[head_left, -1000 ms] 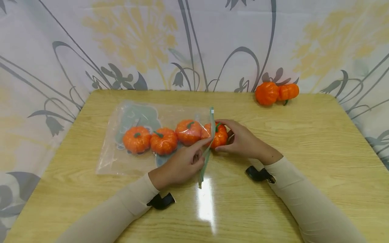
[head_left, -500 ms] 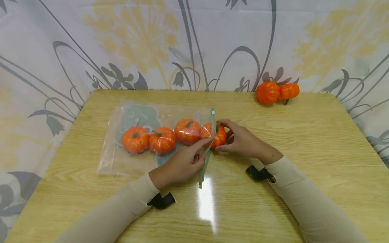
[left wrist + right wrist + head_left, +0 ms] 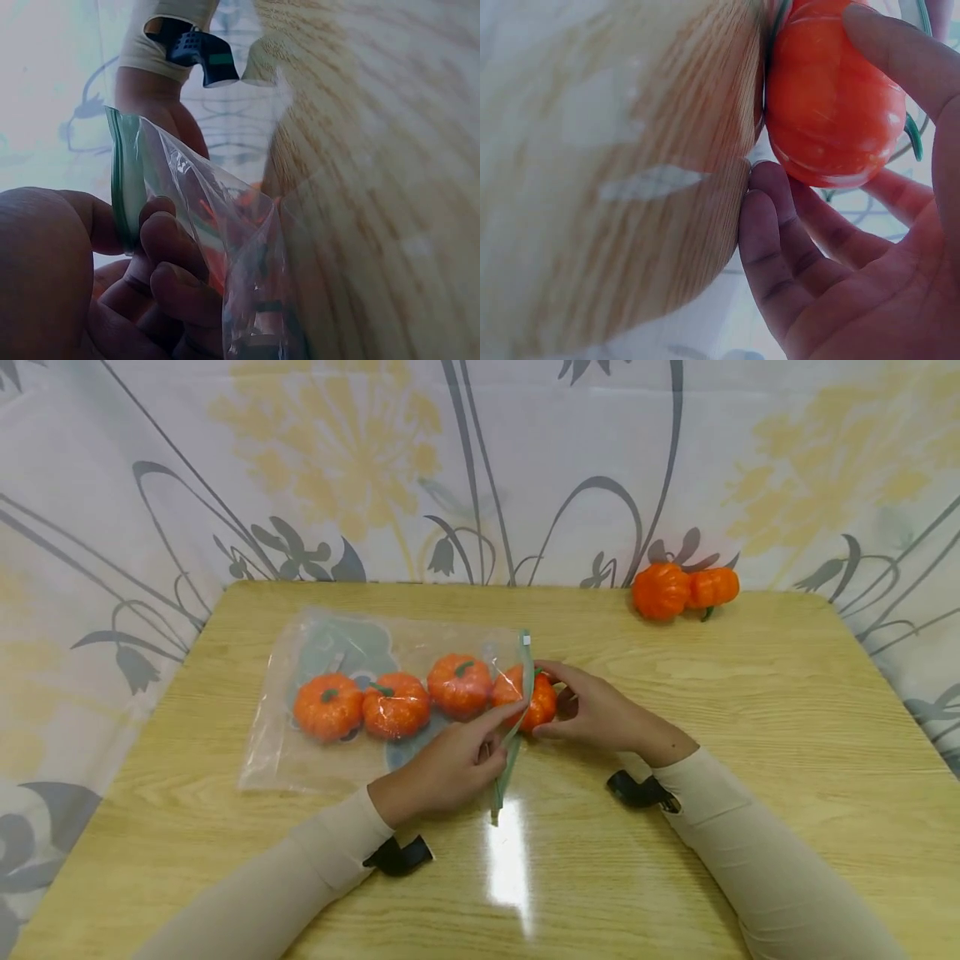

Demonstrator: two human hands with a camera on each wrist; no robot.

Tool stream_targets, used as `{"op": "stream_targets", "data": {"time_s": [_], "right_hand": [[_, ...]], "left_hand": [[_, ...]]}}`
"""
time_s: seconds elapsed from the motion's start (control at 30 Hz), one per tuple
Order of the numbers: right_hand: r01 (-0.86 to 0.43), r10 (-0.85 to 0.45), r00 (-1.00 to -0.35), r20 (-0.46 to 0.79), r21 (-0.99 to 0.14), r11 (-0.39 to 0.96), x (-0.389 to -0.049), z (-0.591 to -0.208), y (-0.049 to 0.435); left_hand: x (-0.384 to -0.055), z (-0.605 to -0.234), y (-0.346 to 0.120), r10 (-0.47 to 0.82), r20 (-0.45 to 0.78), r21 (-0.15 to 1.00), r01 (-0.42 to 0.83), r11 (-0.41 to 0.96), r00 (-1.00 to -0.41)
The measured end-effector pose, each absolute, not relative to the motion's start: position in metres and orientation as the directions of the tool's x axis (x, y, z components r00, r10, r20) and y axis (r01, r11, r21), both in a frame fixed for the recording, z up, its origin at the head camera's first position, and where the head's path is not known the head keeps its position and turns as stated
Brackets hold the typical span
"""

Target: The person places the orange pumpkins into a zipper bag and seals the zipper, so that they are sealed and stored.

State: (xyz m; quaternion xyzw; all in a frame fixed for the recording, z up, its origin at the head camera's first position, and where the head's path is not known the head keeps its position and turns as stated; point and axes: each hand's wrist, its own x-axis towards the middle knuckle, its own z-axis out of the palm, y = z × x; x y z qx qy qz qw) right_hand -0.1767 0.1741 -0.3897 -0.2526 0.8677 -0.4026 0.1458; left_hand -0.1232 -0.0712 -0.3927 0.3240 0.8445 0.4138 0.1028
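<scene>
Left fingers (image 3: 174, 241) pinch the bag edge (image 3: 527, 664); right fingers (image 3: 907, 60) grip a pumpkin (image 3: 543, 703); three bagged pumpkins (image 3: 460, 687) block its left side.

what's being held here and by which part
The left hand pinches the clear bag by its green zip edge; the right hand cups a pumpkin by its side outside the bag.
</scene>
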Motion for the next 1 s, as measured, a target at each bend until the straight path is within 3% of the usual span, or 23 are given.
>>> {"op": "stream_targets", "data": {"time_s": [0.3, 1.0], "right_hand": [[-0.275, -0.517, -0.851, -0.088, -0.764, 0.583, -0.1746, -0.3907, 0.175], [-0.295, -0.513, -0.857, -0.05, -0.769, 0.567, -0.1714, -0.3894, 0.1688]], "left_hand": [[-0.1242, -0.3939, -0.0705, 0.631, 0.088, 0.771, 0.454, 0.447, -0.77], [-0.1233, -0.3925, -0.0696, 0.625, 0.102, 0.773, 0.457, 0.44, -0.774]]}}
